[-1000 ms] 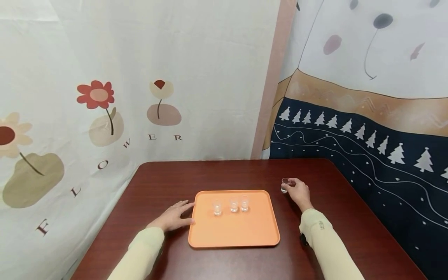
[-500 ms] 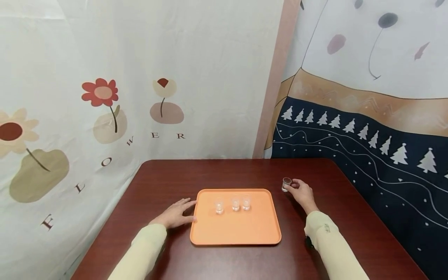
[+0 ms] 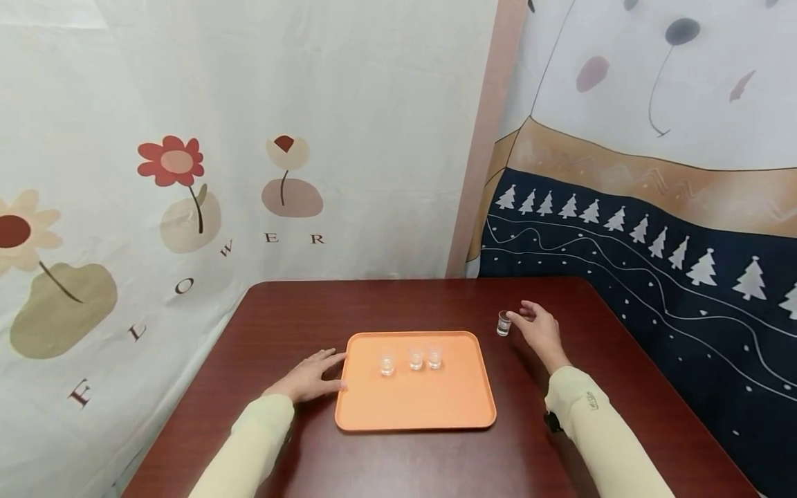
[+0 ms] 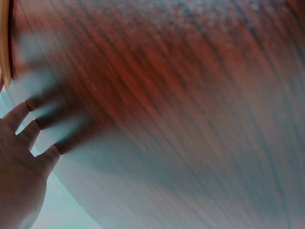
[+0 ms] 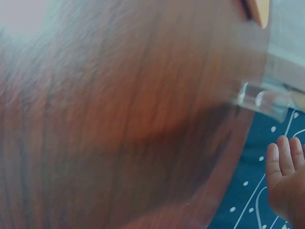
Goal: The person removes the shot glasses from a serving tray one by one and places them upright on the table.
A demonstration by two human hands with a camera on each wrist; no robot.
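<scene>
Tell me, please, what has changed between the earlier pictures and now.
The right hand has opened, its fingers moving off the lone shot glass; whether the thumb still touches is unclear. The left hand stays at the left edge of the orange tray, whose three shot glasses haven't moved.

"What's underneath?"
"A dark reddish-brown, wood-grained table (image 3: 405, 463)."
"And directly on it?"
"A rectangular orange tray (image 3: 417, 408); beyond its far right corner, a small clear glass cup (image 3: 504, 325), upright."
</scene>
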